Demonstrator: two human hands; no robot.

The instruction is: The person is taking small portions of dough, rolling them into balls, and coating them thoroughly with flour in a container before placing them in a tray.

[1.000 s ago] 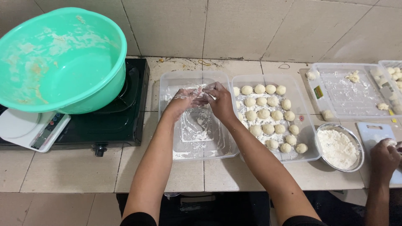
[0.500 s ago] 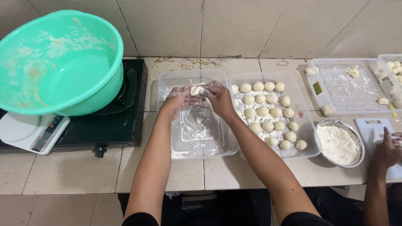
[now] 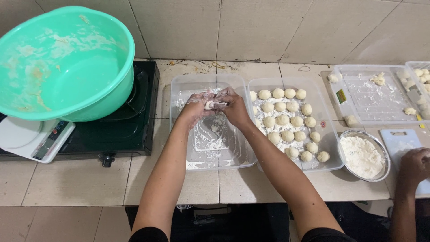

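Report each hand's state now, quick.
Left hand: closed on the dough piece, over the floured tray.
Right hand: closed on the same dough piece, pinching it against the left.

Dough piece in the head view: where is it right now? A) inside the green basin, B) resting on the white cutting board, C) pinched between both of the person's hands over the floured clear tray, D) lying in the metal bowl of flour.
C: the left hand and right hand meet around the small dough piece above the floured clear tray.
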